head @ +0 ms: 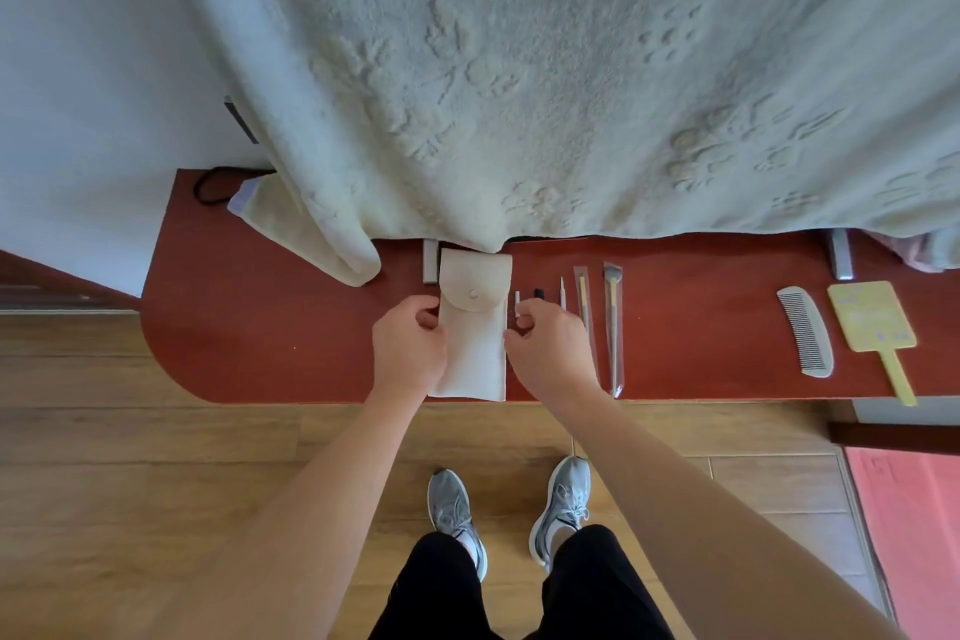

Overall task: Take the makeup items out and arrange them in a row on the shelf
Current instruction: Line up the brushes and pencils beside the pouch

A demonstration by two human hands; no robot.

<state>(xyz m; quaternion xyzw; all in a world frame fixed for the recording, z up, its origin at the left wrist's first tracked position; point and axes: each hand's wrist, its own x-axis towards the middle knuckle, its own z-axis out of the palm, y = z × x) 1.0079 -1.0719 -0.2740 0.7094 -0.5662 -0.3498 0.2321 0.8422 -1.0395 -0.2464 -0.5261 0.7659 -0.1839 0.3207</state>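
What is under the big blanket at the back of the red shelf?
Under the blanket's edge, two grey metal brackets stick out onto the shelf, and a dark gap shows beside the pouch. Whatever lies further back is covered.

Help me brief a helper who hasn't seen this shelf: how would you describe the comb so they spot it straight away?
Find the long red shelf under the hanging pale blanket and look toward its right end. The comb lies flat there, just left of the yellow hand mirror. It is the only curved, pale grey piece with fine teeth.
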